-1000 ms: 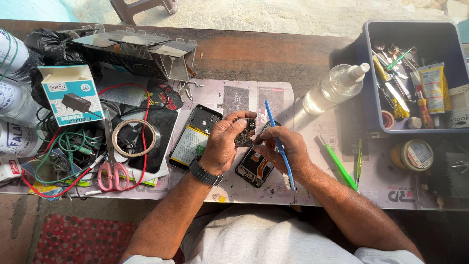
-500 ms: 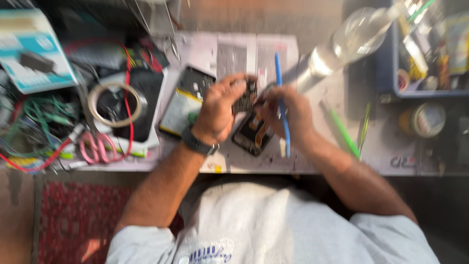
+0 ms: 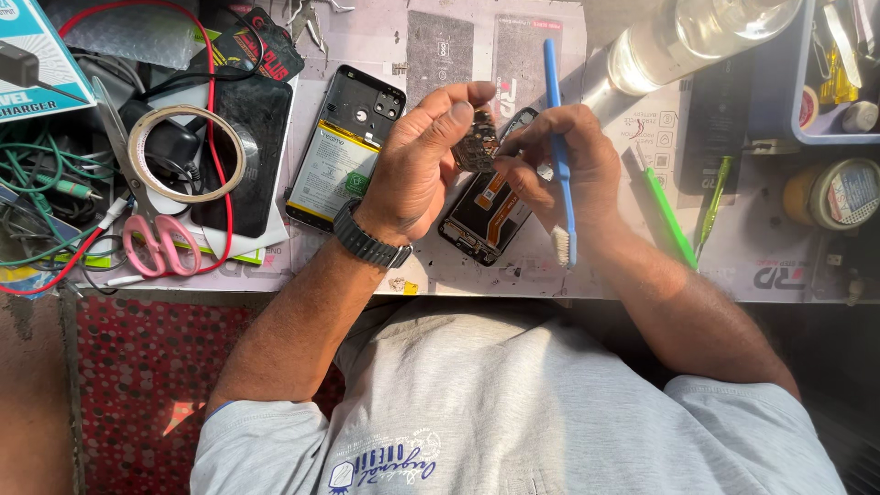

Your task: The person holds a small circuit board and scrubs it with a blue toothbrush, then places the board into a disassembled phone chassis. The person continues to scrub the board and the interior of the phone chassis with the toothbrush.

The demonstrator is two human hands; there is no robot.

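My left hand pinches a small dark circuit board between thumb and fingers, held above an opened phone frame lying on the mat. My right hand touches the board's right edge with its fingertips and also grips a blue toothbrush, bristles pointing toward me near the table edge. A second opened phone with a white battery lies just left of my left hand. A dark watch sits on my left wrist.
A roll of tape, pink-handled scissors, tangled red and green wires and a charger box crowd the left. A clear bottle lies upper right beside a blue tray of tools. Green tweezers and a round tin lie right.
The camera has tipped down and closer, so the table top edge and more of my shirt show. My hands stay together on the board over the phone frame.
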